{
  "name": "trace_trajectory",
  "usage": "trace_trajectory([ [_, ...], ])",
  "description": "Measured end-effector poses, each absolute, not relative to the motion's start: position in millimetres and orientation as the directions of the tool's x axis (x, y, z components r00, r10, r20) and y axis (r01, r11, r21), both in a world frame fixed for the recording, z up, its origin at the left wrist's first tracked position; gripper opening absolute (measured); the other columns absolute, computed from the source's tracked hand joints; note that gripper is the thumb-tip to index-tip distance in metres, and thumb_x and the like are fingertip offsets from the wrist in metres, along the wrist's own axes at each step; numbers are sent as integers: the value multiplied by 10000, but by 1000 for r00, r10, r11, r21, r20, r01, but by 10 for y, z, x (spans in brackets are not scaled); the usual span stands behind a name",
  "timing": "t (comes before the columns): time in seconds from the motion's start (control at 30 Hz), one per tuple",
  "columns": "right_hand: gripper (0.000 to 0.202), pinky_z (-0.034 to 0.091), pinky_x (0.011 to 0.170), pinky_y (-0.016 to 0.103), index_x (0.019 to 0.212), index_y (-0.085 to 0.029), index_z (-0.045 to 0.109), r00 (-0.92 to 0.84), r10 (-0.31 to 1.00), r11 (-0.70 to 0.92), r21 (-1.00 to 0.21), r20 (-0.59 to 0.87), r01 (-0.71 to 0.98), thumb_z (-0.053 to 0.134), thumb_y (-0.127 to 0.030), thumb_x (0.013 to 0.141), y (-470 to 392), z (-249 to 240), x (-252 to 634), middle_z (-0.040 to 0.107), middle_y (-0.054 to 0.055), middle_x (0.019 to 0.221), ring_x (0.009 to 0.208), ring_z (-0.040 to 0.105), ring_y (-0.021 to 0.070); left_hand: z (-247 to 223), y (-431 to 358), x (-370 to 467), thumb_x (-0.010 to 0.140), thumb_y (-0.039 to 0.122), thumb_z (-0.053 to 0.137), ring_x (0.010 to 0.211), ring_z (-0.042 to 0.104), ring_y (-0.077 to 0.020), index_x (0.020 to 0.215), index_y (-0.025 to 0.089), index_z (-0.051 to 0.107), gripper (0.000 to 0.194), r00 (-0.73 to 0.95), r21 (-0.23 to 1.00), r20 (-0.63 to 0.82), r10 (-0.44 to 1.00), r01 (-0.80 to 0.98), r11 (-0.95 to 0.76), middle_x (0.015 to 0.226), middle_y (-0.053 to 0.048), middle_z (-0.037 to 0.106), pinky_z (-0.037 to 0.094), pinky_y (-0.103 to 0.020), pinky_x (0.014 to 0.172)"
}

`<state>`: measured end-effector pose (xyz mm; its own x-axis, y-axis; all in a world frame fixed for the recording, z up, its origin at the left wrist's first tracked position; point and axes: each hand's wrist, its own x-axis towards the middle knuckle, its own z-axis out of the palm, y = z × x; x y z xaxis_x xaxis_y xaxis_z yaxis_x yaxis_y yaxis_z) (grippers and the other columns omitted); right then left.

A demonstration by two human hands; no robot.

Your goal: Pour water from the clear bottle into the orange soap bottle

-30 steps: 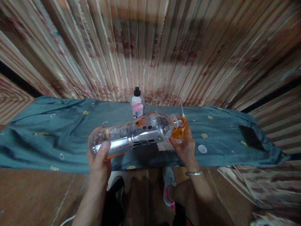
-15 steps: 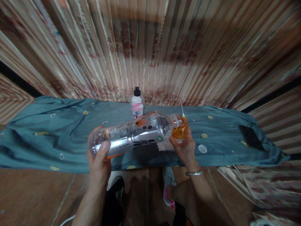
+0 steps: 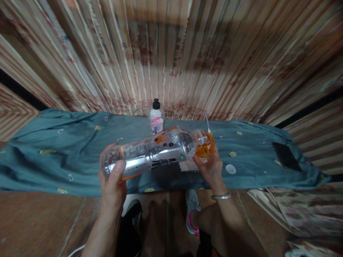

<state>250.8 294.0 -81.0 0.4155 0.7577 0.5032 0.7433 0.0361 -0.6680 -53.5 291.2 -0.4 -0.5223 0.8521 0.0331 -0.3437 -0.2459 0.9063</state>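
My left hand [image 3: 114,175] is wrapped round the base end of a large clear plastic bottle [image 3: 160,151] with a silver and orange label. That bottle lies tilted almost flat, its neck pointing right. My right hand [image 3: 210,166] is closed round a small container of orange liquid [image 3: 206,146], held at the large bottle's mouth. The neck partly covers the container, so I cannot tell whether the two touch. Above the container shows a thin pale tube [image 3: 207,123] with a white base. Behind the large bottle stands a clear squeeze bottle [image 3: 157,119] with a black cap and pink label.
A teal patterned cloth [image 3: 80,150] covers the narrow table. A white round lid [image 3: 230,169] lies right of my right hand, and a dark phone [image 3: 286,156] farther right. Under my hands is a torn whitish paper [image 3: 189,166]. Striped curtains [image 3: 171,53] hang behind.
Hardly anything differs. Both hands keep the large bottle and the orange container in the same place and at the same tilt.
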Motion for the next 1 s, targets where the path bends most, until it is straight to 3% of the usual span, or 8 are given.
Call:
trace_trajectory([
  [0.37, 948, 680, 1040, 576, 1579, -162, 544, 399, 735, 48, -630, 548, 775, 841, -664, 831, 2948, -892, 2545, 777, 225, 1423, 1263, 795, 408, 38, 2921, -539, 403, 511, 1074, 866, 699, -187, 1030, 279, 894, 692, -551, 901, 35, 834, -343, -264, 929, 14, 792, 568, -236, 756],
  [1.0, 953, 681, 1047, 565, 1616, -163, 507, 377, 733, 74, -617, 567, 784, 819, -650, 859, 2948, -866, 2528, 777, 221, 1428, 1257, 802, 394, 98, 2907, -540, 373, 515, 1062, 839, 702, -214, 1038, 281, 893, 724, -554, 912, 17, 832, -333, -240, 906, 16, 804, 559, -275, 735],
])
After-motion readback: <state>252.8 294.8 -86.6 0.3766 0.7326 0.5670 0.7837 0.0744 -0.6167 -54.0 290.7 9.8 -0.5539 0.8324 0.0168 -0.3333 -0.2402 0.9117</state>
